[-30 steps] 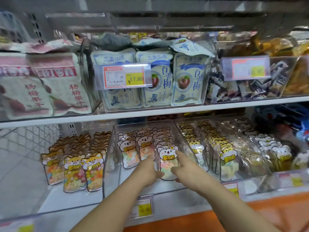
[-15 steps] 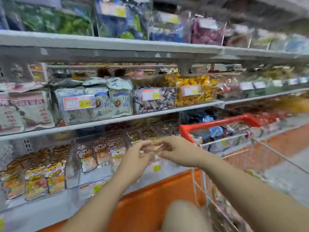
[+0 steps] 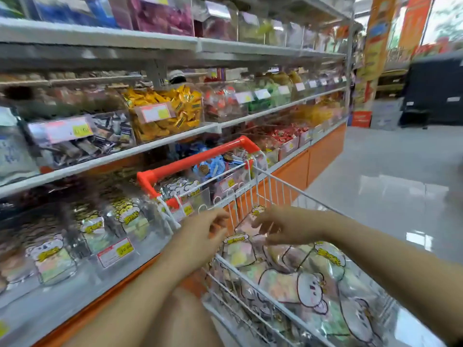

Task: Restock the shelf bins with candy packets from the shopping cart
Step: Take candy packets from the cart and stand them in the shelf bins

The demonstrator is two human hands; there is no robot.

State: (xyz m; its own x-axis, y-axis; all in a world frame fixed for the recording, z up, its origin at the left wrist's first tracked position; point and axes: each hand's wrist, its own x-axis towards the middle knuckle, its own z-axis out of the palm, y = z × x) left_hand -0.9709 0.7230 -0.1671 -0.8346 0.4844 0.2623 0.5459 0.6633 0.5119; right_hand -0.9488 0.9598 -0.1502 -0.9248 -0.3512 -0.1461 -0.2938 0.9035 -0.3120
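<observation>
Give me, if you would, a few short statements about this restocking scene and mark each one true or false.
1. Both the left hand and the right hand are over the shopping cart. True.
2. The cart's handle is blue. False: it is red-orange.
3. The left hand grips a candy packet. False: its fingers are loosely curled and hold nothing.
4. Candy packets lie in the cart. True.
5. The bin of yellow-wrapped candy is on the lowest shelf. False: it sits on a shelf higher up, above the level of the cart's handle.
</observation>
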